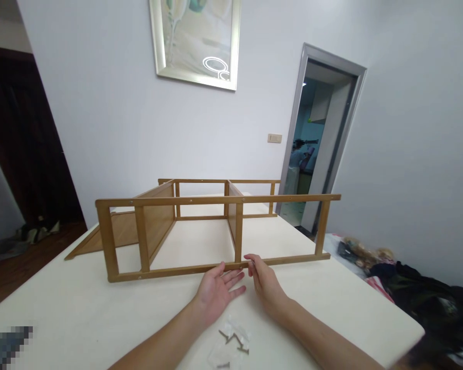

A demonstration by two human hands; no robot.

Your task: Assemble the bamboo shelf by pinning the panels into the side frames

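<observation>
A brown wooden shelf frame (239, 231) lies on its side on the white table (316, 308), with two panels set across between its ladder-like sides. My left hand (218, 293) is open, palm up and fingers spread, against the near lower rail (177, 271) just left of the middle post. My right hand (266, 282) is closed at the same rail, right of that post, its thumb and fingers pinched together. Whatever it may hold is hidden. Several bolts (237, 339) lie on a clear plastic bag (218, 354) between my forearms.
Another wooden panel (119, 229) lies flat at the table's left, behind the frame's end. Clothes (420, 303) are heaped beyond the table's right edge. Behind are a wall with a framed picture (196, 46) and an open doorway (316, 133).
</observation>
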